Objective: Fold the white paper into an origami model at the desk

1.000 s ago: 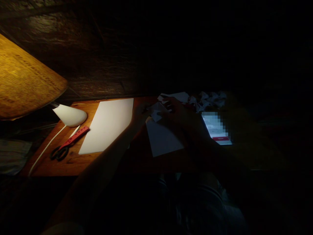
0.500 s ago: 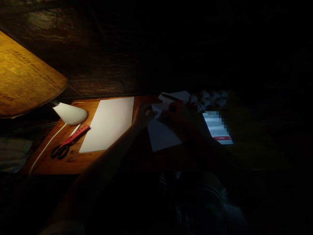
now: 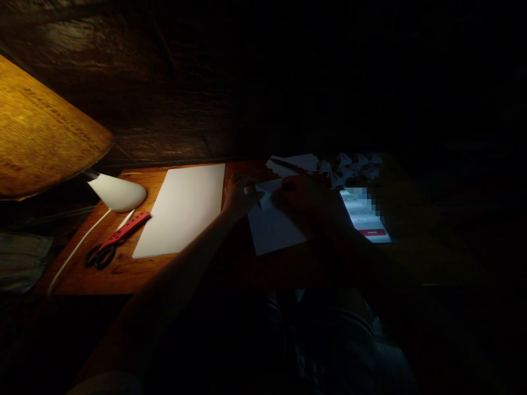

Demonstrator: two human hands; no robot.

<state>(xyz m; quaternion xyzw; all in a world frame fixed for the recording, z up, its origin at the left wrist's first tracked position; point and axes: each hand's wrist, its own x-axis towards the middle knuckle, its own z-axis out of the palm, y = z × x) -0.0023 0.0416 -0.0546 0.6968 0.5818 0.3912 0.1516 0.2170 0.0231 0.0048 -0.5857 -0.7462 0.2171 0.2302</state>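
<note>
A white paper sheet (image 3: 274,227) lies folded on the wooden desk (image 3: 102,277), with a small flap (image 3: 267,195) raised near its top. My left hand (image 3: 240,195) pinches the sheet's upper left corner. My right hand (image 3: 298,200), deep in shadow, presses its fingertips on the flap's right side. Its exact grip is hard to see. A large blank white sheet (image 3: 181,211) lies to the left of my left hand.
Black-handled scissors (image 3: 99,255) and a red ruler (image 3: 125,230) lie at the desk's left. A white lamp (image 3: 117,193) stands under a woven shade (image 3: 41,131). A lit phone (image 3: 364,216) and crumpled paper (image 3: 349,167) lie right and beyond.
My left hand has moved right, out of the shadow, onto the sheet's corner. The folded sheet has shifted slightly upward, and its lower tip sits higher.
</note>
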